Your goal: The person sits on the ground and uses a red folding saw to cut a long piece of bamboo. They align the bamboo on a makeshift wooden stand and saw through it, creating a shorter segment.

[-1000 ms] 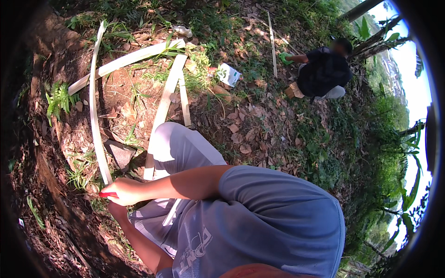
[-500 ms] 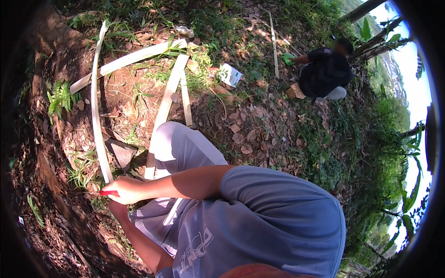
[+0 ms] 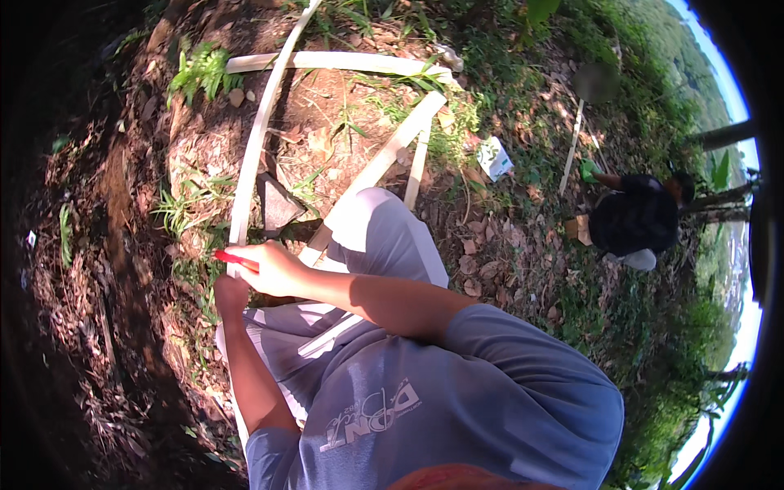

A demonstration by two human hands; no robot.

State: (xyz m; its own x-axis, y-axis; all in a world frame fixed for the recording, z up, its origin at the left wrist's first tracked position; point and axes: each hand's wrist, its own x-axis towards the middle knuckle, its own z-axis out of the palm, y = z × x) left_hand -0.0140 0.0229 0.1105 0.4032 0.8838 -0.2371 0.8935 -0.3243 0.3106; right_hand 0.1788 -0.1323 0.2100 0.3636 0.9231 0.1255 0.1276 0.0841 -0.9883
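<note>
My right hand (image 3: pixel 273 269) reaches across my knee and pinches a thin red pencil (image 3: pixel 235 259), whose tip rests against a long pale wooden slat (image 3: pixel 253 155). The slat curves up the picture over bare earth. Just below, my left hand (image 3: pixel 231 294) is closed around the slat's lower part, partly hidden by my right hand. My grey trouser knee (image 3: pixel 380 233) lies between my arms and the other slats.
Three more pale slats lie on the ground: a horizontal one (image 3: pixel 343 61), a diagonal one (image 3: pixel 384 159) and a short one (image 3: pixel 418 163). A dark flat stone (image 3: pixel 278 204), a white carton (image 3: pixel 494 157) and a thin stick (image 3: pixel 572 147) are nearby. Another person (image 3: pixel 633 216) crouches at the right.
The view has swung, so the slats and the other person sit further right in the picture. My hands stay together at the long slat with the red pencil.
</note>
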